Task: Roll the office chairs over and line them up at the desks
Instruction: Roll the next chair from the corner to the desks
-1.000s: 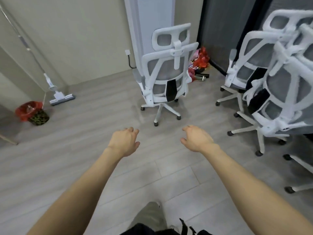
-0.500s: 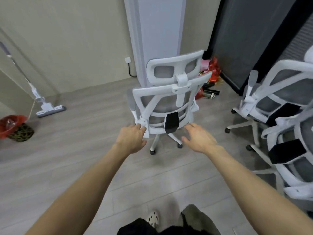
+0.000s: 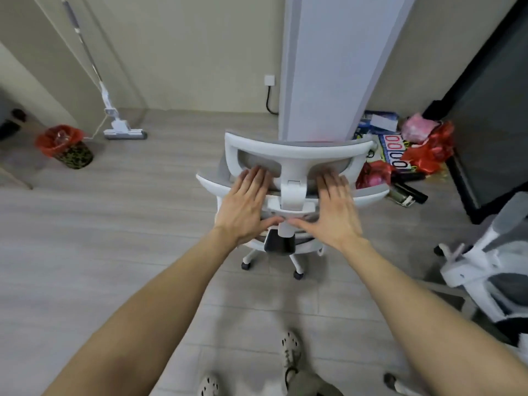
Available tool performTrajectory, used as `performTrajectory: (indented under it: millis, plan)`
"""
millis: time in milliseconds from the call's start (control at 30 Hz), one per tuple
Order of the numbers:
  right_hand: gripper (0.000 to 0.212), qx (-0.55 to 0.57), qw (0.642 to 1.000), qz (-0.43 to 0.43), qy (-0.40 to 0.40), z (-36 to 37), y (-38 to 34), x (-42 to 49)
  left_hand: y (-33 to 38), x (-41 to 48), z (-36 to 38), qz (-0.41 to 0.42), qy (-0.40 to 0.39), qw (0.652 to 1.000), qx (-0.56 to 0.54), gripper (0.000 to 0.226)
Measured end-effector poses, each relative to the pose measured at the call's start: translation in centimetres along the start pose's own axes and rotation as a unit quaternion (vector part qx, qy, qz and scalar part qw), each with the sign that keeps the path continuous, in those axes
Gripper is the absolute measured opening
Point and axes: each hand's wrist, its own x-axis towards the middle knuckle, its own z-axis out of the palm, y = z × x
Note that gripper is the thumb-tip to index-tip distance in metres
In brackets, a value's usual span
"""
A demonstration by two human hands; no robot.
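Far left of the column (image 3: 328, 67), a red-lined bin (image 3: 71, 152) and a mop (image 3: 124, 132) stand on the floor. Our left hand (image 3: 245, 201) lies flat, fingers straight, gripping nothing, on the office chair (image 3: 297, 154). The chair stands just in front of the column: white frame, grey mesh back, curved headrest, dark castors. Our right hand (image 3: 334, 207) presses flat likewise, across the headrest stem. Right of the column stands a second chair (image 3: 483, 270).

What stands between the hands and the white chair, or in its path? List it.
Nothing separates them: the left hand and right hand lie flat on the chair, at its backrest. Just beyond the chair stands a white pillar, with red bags on the floor to its right. Its destination is out of view.
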Motion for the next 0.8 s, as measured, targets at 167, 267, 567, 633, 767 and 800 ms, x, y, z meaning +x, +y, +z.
performTrajectory:
  millis: [167,267,567,633,767,800]
  plan:
    - [0.129,0.047,0.995,-0.03,0.086,2.4,0.9,-1.0,0.4,-0.1,1.2,-0.001,0.036,0.999,0.009,0.126]
    - [0.121,0.071,0.985,-0.073,0.138,2.9,1.1,-1.5,0.6,-1.5,0.8,0.0,0.048,0.999,0.012,0.123]
    - [0.118,0.09,0.971,-0.172,0.143,3.3,-0.1,-7.1,5.0,-11.6,-0.7,-0.09,0.044,0.995,0.022,0.123]
    - [0.117,0.1,0.964,-0.202,0.139,3.1,-0.7,-8.6,6.2,-14.5,-1.1,-0.12,0.047,0.991,0.016,0.122]
    - [0.117,0.124,0.944,-0.272,0.141,3.0,-2.5,-12.2,9.0,-21.4,-1.4,-0.186,0.07,0.98,0.003,0.12]
    - [0.117,0.128,0.939,-0.287,0.138,2.9,-3.2,-13.1,9.7,-23.1,-1.5,-0.206,0.077,0.975,-0.002,0.12]
